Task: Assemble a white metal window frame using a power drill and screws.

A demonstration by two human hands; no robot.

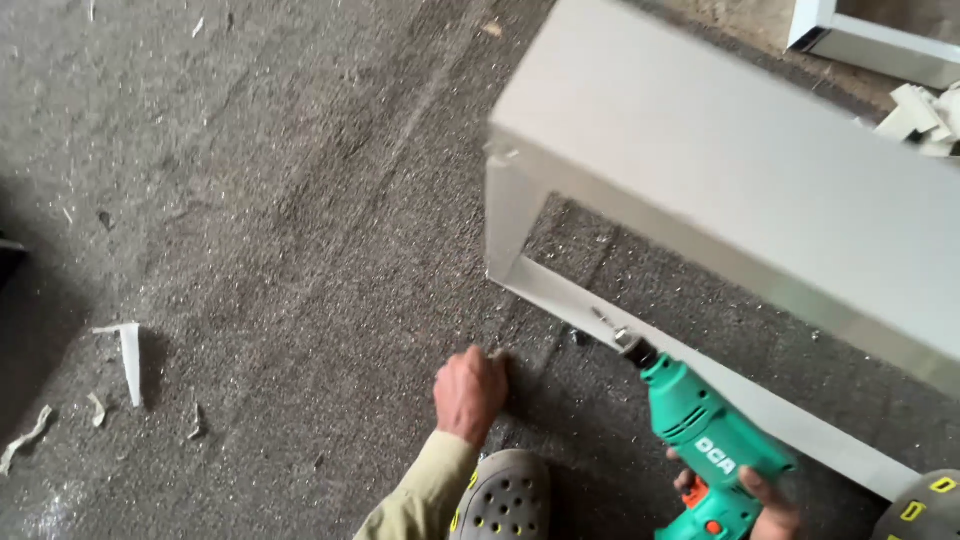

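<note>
The right hand [770,500] has its grip closed around the handle of a green electric drill [705,440], whose bit [605,322] points at the lower rail of a white panel frame [700,160] standing on the dusty floor [250,200]. Just left of the drill, the left hand [468,392] presses on the floor, fingers curled and holding nothing that shows. To drill well, I judge the bit should meet the rail squarely, with the frame kept steady.
</note>
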